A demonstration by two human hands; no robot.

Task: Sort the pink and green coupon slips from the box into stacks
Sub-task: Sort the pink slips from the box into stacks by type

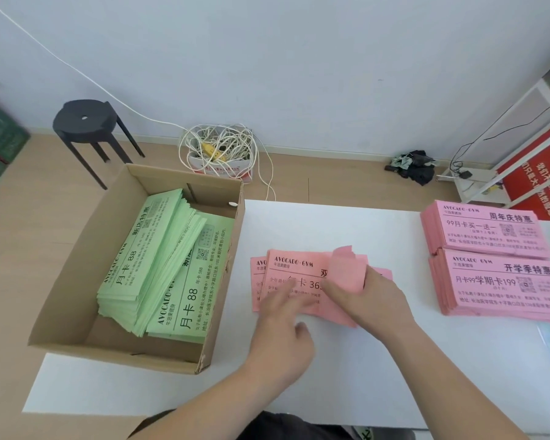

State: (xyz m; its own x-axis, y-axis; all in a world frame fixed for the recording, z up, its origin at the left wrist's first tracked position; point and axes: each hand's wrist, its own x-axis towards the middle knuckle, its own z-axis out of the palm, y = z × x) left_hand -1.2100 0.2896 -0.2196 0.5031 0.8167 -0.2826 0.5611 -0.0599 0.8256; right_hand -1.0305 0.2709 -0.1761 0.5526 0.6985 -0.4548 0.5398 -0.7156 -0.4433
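Loose pink slips [294, 276] lie fanned at the centre of the white table [331, 382]; green slips [159, 265] sit heaped in the cardboard box [73, 281] at 9 o'clock, and two sorted pink stacks [496, 258] stand at 3 o'clock. Left hand [283, 325] lies flat, fingers straight (blurred), pressing the fan down; right hand [373, 300], just beside it at 2 o'clock, pinches a lifted pink slip [346, 271] that curls upward. Judgement: thin paper, light, limp, slippery sheet on sheet; take one by a corner or short edge, with the rest pinned.
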